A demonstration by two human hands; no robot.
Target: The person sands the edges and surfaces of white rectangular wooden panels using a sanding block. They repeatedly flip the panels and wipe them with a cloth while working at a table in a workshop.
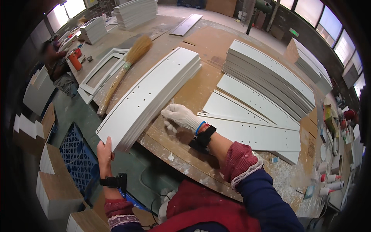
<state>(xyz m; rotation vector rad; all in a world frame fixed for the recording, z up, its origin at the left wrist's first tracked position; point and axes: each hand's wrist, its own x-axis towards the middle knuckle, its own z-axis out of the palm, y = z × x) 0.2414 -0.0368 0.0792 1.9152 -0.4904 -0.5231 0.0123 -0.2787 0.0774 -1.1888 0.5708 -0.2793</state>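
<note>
A stack of long white panels [154,83] lies slantwise on the worktable, its top board drilled with several small dark holes. At the stack's near left end, my bare left hand [105,150] is closed on the corner of the top white panel, thumb uppermost and the other fingers mostly hidden. My right hand [181,117], in a white knit glove, is beside the stack's right long edge. Its fingers are curled, and whatever they may hold is hidden. Loose drilled white boards [247,131] lie fanned out to the right of this hand.
Behind the loose boards stands a taller stack of white panels [270,69]. A straw broom [125,69] and white frames [102,71] lie left of the panels. Glue bottles [331,185] stand at the right edge. A blue pallet [79,158] is on the floor; another person [58,69] sits far left.
</note>
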